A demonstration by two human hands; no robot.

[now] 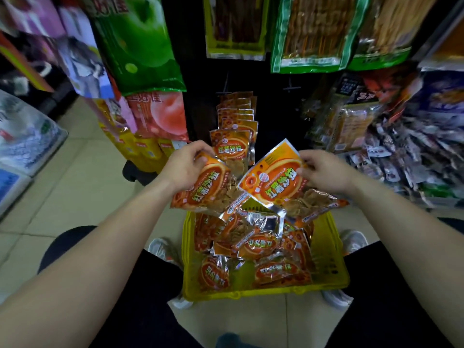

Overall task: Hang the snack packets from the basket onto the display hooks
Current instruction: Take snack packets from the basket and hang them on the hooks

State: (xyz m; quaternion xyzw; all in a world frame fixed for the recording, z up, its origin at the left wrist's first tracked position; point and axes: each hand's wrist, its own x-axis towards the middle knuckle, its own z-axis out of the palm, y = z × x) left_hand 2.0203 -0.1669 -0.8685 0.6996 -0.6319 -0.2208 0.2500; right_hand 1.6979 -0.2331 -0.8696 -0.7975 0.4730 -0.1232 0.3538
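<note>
A yellow basket (336,249) sits on the floor between my knees, with several orange snack packets (253,244) piled inside. My left hand (185,167) grips one orange packet (203,189) by its top, tilted left above the basket. My right hand (324,172) pinches the top edge of a second orange packet (273,179), tilted right. Straight ahead, a row of the same orange packets (233,136) hangs on a hook of the black display stand; the hook itself is hidden behind them.
Green packets (140,43) and a pink one (155,114) hang at the left of the stand, long stick-snack packs (313,33) above. A shelf of small dark packets (411,156) lies at right, boxed goods (25,131) at left. Tiled floor shows around the basket.
</note>
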